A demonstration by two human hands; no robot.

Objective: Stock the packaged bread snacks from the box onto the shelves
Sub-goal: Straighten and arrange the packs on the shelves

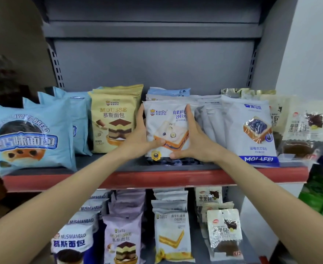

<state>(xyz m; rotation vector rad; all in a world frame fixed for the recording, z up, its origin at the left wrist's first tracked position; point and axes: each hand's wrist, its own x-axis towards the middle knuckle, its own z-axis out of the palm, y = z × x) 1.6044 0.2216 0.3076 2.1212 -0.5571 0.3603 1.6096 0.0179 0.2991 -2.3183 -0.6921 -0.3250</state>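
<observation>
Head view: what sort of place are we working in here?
Most likely a small shop or convenience store: a grey metal shelving unit with a red front strip, and rows of packaged bread facing out, such as the yellow mousse bread pack.

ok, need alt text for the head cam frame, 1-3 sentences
Both hands, left hand and right hand, hold a white blueberry sandwich bread pack upright on a red-edged shelf, between yellow mousse bread packs and white Molafei packs. More bread packs fill the shelf below.
</observation>
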